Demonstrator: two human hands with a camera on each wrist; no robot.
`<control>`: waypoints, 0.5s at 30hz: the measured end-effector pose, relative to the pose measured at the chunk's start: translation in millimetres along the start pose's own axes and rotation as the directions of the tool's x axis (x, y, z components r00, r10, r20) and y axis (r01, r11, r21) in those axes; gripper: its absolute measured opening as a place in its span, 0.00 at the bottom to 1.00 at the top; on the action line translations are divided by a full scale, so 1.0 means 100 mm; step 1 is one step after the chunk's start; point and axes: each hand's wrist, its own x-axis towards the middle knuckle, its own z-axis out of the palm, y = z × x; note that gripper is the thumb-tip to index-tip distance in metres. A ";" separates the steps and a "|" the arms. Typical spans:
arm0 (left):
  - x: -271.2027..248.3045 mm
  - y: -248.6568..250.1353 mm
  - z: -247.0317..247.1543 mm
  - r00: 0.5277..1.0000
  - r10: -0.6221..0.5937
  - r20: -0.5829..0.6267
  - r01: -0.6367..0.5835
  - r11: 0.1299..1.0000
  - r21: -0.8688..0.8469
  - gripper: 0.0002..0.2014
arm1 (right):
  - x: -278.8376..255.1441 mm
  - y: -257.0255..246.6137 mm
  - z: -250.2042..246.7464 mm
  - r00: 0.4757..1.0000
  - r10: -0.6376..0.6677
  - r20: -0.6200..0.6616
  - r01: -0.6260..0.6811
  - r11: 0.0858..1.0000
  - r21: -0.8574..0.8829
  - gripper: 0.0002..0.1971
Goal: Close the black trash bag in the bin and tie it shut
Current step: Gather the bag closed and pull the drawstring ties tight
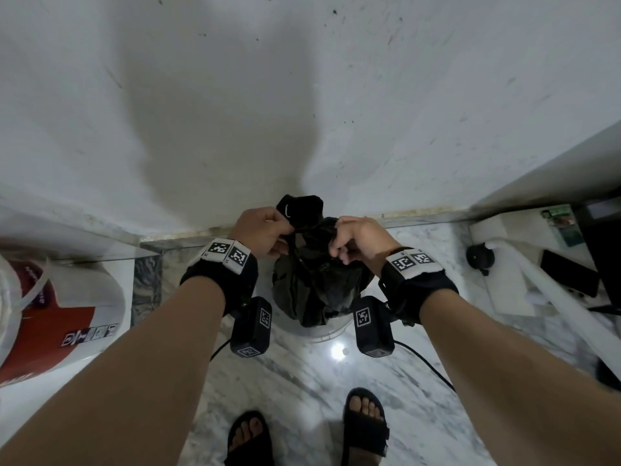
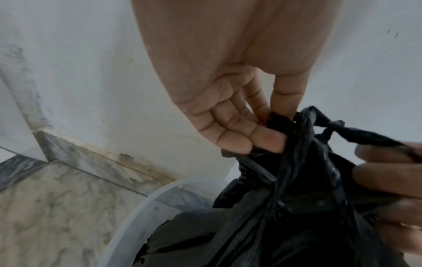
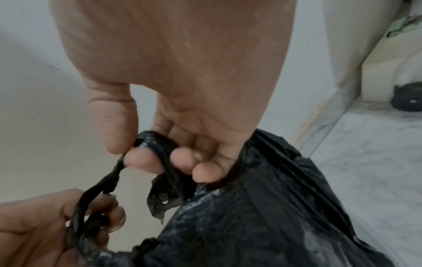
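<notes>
Wall (image 1: 235,95): white, matte, scuffed with dark specks; meets the floor at a stained marble skirting. Floor (image 1: 302,381): grey-veined white marble, glossy, reflecting 1 light. Bin (image 2: 141,207): round, translucent white plastic, standing on the floor near the wall. Black trash bag (image 1: 312,287): thin crinkled plastic, seated in the bin, gathered upward, long axis vertical, neck twisted into cords. Left hand (image 1: 262,235): fingers curled, pinching 1 cord at the neck. Right hand (image 1: 356,238): thumb and fingers clamped on the other twisted cord, opposite the left.
</notes>
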 end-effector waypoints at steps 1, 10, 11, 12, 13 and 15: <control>0.01 -0.01 -0.01 1.000 0.001 -0.011 -0.001 1.000 0.012 0.08 | 0.01 0.04 -0.01 1.000 0.013 0.019 -0.013 1.000 -0.017 0.07; 0.20 -0.33 -0.29 0.979 0.203 -0.014 -0.146 0.748 0.648 0.05 | -0.01 0.19 -0.42 0.997 -0.050 0.051 0.039 0.978 0.204 0.15; 0.22 -0.39 -0.32 0.972 0.235 -0.004 -0.164 0.689 0.706 0.04 | -0.02 0.24 -0.49 0.996 -0.035 0.081 0.018 0.979 0.203 0.15; 0.23 -0.48 -0.35 0.967 0.256 0.001 -0.171 0.646 0.744 0.04 | -0.02 0.31 -0.54 0.993 -0.007 0.118 -0.015 0.983 0.181 0.16; 0.25 -0.57 -0.37 0.966 0.259 0.008 -0.171 0.613 0.771 0.03 | -0.02 0.38 -0.58 0.989 0.031 0.147 -0.051 0.990 0.134 0.17; 0.24 -0.75 -0.33 0.971 0.234 0.047 -0.174 0.559 0.811 0.03 | 0.01 0.47 -0.62 0.984 0.104 0.145 -0.098 0.994 -0.047 0.21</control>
